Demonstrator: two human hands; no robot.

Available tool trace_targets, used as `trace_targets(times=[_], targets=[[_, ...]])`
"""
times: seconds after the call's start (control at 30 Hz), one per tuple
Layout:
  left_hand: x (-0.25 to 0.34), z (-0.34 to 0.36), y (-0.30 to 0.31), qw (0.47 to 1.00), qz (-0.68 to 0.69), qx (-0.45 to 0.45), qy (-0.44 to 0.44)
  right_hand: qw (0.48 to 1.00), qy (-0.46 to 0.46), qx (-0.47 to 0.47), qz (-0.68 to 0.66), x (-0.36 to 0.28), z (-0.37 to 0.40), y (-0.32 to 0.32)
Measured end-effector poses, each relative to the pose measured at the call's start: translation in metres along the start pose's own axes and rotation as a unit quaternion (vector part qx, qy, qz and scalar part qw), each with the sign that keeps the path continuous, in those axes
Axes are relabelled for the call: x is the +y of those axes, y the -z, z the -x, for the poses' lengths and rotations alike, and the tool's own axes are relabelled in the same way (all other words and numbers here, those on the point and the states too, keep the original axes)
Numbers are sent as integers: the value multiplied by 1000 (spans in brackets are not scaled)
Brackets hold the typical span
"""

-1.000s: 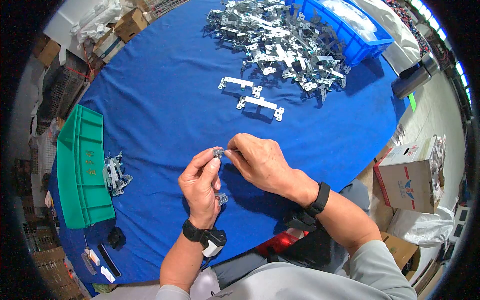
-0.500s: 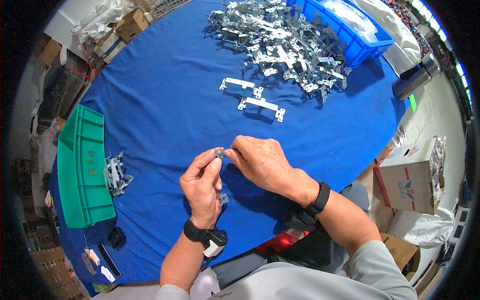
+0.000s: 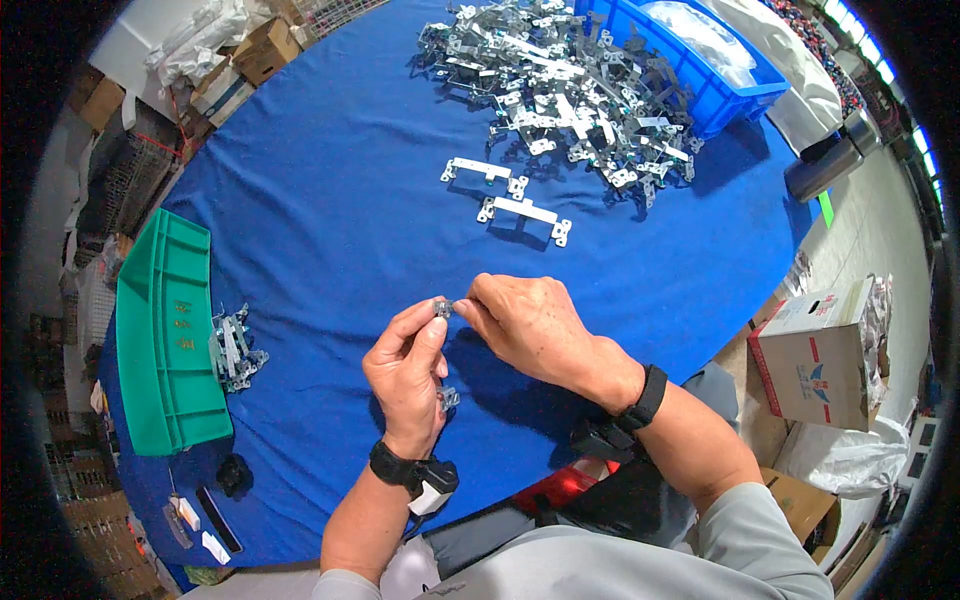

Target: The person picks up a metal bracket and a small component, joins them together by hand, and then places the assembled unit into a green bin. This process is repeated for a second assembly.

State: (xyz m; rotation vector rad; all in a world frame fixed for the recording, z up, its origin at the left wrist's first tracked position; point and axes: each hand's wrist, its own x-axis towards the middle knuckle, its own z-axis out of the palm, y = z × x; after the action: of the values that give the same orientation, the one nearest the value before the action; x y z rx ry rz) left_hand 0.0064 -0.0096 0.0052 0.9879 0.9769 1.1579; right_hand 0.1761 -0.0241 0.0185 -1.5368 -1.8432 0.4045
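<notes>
My left hand (image 3: pixel 408 375) is closed round a metal bracket (image 3: pixel 449 400), with one end showing above the thumb and the other below the palm. The middle of the bracket is hidden by the fingers. Thumb and index finger of my right hand (image 3: pixel 530 330) are pinched together at the bracket's upper end; whatever small thing they hold is hidden. Farther out on the blue cloth lie two similar brackets (image 3: pixel 525 209), side by side.
A large heap of metal brackets (image 3: pixel 570 95) lies at the back, beside a blue crate (image 3: pixel 735 95). At the left, more brackets (image 3: pixel 235 350) lie against a green tray (image 3: pixel 165 400). A metal flask (image 3: pixel 835 165) and a cardboard carton (image 3: pixel 815 355) are at the right.
Both hands have shifted very slightly to the right and down in view. My grip on the bracket looks the same.
</notes>
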Motion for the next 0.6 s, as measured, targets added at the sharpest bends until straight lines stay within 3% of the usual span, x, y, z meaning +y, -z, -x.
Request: trace_targets(times=[0.6], targets=[[0,-1,0,1000,6,-5,-3,997,-12,-4,-70,3,0,4]])
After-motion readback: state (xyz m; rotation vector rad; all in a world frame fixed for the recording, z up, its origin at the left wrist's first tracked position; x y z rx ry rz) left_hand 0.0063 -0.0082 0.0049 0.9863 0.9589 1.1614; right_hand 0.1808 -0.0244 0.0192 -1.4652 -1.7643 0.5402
